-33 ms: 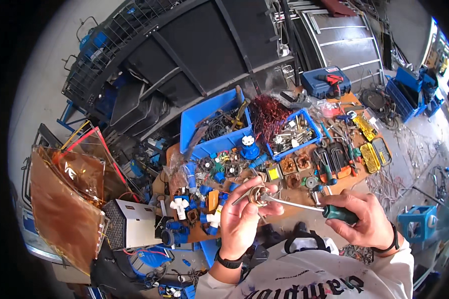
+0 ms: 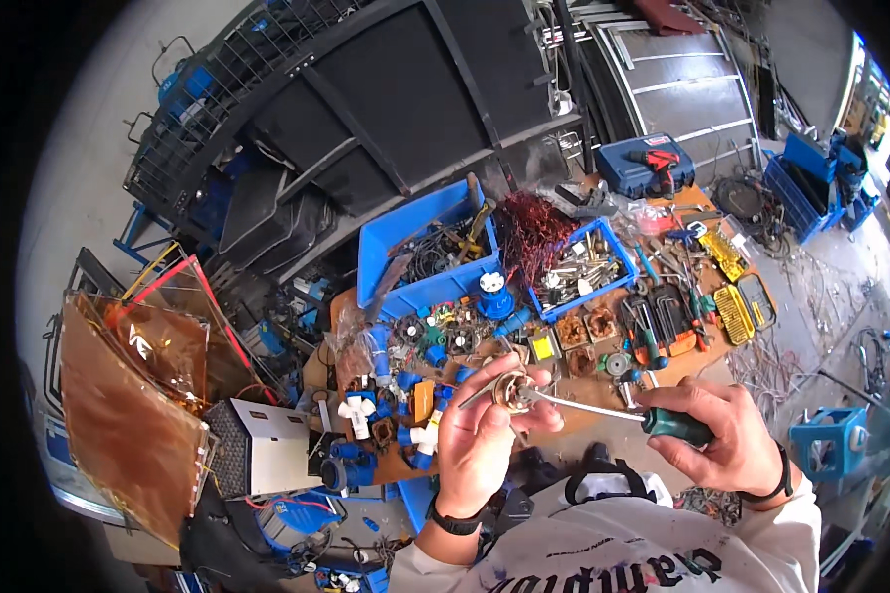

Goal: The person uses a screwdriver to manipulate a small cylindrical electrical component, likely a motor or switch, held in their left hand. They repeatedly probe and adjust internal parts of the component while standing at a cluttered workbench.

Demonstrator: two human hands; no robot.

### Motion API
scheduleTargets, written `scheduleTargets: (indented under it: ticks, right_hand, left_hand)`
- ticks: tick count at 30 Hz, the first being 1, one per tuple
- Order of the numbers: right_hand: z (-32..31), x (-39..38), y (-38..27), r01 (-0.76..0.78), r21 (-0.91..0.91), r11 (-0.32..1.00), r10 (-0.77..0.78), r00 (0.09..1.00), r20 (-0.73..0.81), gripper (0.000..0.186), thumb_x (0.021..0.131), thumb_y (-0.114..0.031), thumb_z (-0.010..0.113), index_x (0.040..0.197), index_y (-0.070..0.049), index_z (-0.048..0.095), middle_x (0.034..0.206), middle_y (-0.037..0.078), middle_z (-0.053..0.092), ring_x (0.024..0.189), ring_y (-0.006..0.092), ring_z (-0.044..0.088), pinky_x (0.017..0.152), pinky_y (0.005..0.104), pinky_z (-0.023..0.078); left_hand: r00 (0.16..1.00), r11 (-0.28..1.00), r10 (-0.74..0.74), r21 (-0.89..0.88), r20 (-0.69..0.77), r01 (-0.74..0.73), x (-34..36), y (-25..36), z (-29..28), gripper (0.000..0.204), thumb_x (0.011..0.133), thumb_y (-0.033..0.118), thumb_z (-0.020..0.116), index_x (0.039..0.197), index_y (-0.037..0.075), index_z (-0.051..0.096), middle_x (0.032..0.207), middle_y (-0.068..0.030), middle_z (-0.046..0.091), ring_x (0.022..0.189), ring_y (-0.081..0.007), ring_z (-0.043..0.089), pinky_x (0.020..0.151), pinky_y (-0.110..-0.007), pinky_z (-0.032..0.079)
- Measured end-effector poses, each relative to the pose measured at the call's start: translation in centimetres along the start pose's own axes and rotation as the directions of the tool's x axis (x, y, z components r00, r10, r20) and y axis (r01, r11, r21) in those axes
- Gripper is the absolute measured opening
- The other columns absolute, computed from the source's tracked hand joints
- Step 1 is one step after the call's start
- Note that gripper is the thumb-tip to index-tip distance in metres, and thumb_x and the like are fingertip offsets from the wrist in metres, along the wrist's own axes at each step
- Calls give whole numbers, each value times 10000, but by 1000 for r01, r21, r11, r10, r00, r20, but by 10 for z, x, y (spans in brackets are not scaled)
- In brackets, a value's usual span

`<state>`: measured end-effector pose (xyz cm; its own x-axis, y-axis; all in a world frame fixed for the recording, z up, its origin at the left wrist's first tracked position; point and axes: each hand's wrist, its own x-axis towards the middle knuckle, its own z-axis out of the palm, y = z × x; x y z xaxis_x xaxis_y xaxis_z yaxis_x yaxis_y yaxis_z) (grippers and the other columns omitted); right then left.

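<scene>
My left hand grips a small round metal part with a shiny rim, held up in front of my chest. My right hand is closed around the green handle of a screwdriver. Its long thin shaft runs left and its tip meets the metal part. Both hands hover over the near edge of a cluttered wooden workbench. A black watch sits on my left wrist and a black band on my right.
The bench holds blue plastic bins of wires and metal bits, blue and white plastic fittings, an orange tool holder and yellow bit cases. A blue drill case sits behind. Amber sheets lean at left.
</scene>
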<state>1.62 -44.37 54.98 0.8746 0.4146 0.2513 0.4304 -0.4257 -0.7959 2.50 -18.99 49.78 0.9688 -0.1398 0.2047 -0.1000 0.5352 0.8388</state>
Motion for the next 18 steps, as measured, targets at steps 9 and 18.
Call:
scheduleTargets:
  ticks: [9,18]
  right_hand:
    - [-14,-3,-4,-16,2,1000,15,999,43,366,747,-89,720,1099,-60,624,859,119,663,707,273,667,623,328,531]
    - [-10,-12,-3,-14,30,999,15,1000,-12,340,743,-74,714,1075,-61,639,819,120,661,679,258,663,602,322,525]
  left_hand:
    - [994,989,-21,-143,108,36,6,-3,1,436,969,229,476,1341,14,404,1213,-260,528,867,-265,609,753,-418,520]
    - [992,992,2,-125,129,15,1,-2,9,428,972,231,472,1334,9,413,1202,-258,526,853,-252,595,744,-404,514]
